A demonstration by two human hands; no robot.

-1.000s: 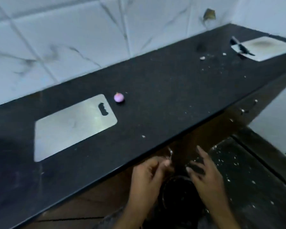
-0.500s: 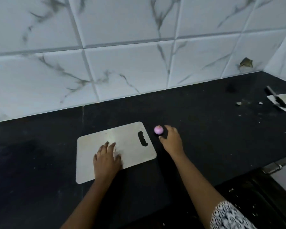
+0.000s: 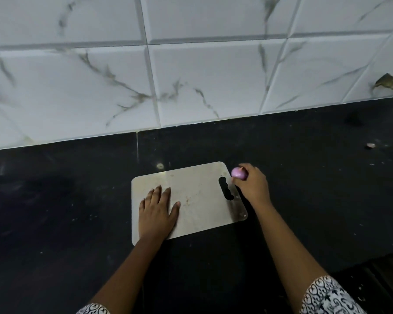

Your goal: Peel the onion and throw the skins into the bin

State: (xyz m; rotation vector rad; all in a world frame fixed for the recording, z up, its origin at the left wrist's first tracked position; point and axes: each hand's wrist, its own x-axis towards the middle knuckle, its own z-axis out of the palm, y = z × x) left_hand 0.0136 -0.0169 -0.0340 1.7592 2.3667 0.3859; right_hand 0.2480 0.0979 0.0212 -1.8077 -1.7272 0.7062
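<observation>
1. Left hand (image 3: 158,211): lies palm down on the near left part of the board, fingers straight and slightly spread. It holds nothing and only presses on the board.
2. Cutting board (image 3: 202,200): a pale, metal-looking sheet lying flat on the counter, its long side running left to right. The handle slot (image 3: 225,188) is at its right end. The surface between the two hands is bare but for faint specks.
3. Onion (image 3: 238,173): small, pinkish-purple and nearly round, with no marked long axis and a small brownish stub on its upper side. It sits at the far right corner of the board, just past the edge. Whether it rests on the counter or is lifted cannot be told.
4. Right hand (image 3: 252,186): the fingers are curled round the onion from the right and near side, and the onion's left face shows. This hand has the task's thing. The left hand is well apart from it, across the board.
5. Judgement: the peeling calls for the onion to come leftwards over the board, or for the left hand to cross to it. Nothing stands between them.
6. Counter (image 3: 315,200): dark and speckled with crumbs.
7. Scrap (image 3: 370,145): a small pale fragment at the far right, well clear of the hands.
8. Bin: not in view.
</observation>
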